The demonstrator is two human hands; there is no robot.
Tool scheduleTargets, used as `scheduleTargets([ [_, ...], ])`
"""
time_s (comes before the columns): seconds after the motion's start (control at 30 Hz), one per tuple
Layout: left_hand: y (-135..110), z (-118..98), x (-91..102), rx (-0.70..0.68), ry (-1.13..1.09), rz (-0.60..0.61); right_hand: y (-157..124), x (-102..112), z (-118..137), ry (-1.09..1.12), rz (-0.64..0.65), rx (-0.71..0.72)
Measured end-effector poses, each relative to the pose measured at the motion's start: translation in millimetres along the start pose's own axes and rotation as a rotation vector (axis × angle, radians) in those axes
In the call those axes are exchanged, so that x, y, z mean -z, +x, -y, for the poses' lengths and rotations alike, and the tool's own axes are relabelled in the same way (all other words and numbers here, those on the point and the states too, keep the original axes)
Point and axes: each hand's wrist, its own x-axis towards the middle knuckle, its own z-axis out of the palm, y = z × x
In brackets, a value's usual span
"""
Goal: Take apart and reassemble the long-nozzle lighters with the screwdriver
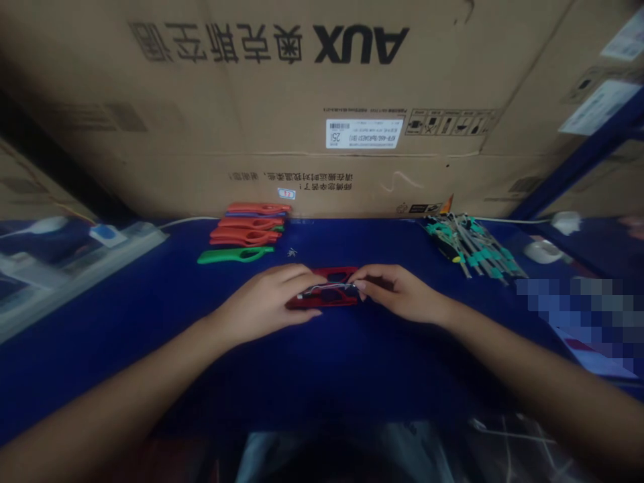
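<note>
In the middle of the blue table (322, 376) lies a red plastic casing (347, 301), its two long halves showing one above the other. My left hand (269, 295) is closed around the casing's left end, thumb and fingers along its sides. A thin metallic strip with wires (329, 286) runs along the casing between my hands. My right hand (397, 288) pinches the right end of this strip with thumb and forefinger. What exactly the strip is, the blur does not show.
Orange and green plastic handles (246, 235) are stacked at the back left, with small screws (292, 253) beside them. At the back right lie metal strips with green parts (477, 248) and a yellow-black screwdriver (447, 249). A large cardboard box (282, 94) stands behind.
</note>
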Motion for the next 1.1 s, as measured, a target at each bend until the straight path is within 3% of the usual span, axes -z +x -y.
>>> scheduleTargets([
  [0.17,-1,2,-3.7,-0.008,-0.048,-0.097,-1,2,0,0.043,0.038,-0.039],
  [0.27,0,2,-3.6,-0.001,-0.079,-0.135,-2,3,0,-0.126,0.027,-0.004],
  [0.47,4,5,-5.4,0.086,-0.130,-0.031,-2,5,-1,-0.427,0.064,0.212],
  [1.1,2,9,-13.9,0.179,-0.199,-0.053,-8,8,-1,-0.702,0.101,0.228],
])
